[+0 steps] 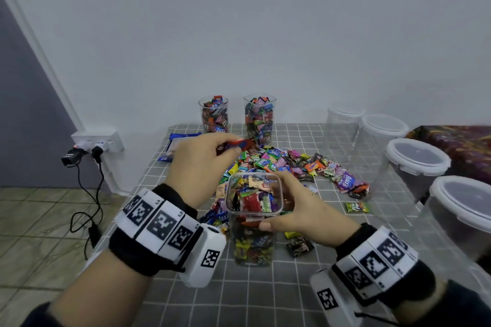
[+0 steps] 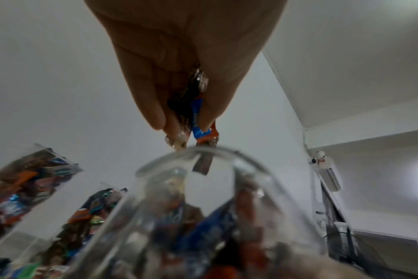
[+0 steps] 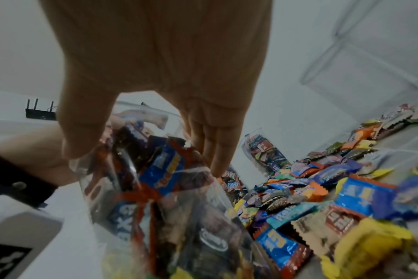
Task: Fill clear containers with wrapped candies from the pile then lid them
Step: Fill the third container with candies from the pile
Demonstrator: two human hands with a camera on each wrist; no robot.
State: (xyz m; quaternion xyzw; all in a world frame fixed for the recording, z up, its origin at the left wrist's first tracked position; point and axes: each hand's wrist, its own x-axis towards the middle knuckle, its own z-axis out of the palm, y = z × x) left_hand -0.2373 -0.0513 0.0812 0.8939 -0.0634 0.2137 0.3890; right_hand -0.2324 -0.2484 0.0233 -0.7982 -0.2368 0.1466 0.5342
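The right hand (image 1: 297,207) is wrapping its grip round the upper part of a clear square container (image 1: 252,223), thumb on the near side and fingers on the far side, keeping it upright on the grey checked desk (image 1: 265,297). The container is standing at the near edge of the candy pile (image 1: 289,164) and is nearly full of wrapped candies. The left hand (image 1: 202,159) is hovering above and behind its open mouth, fingertips pinching a few candies (image 2: 198,120). Two filled containers (image 1: 259,117) are standing at the back by the wall; lidded tubs (image 1: 417,159) are lining the right edge
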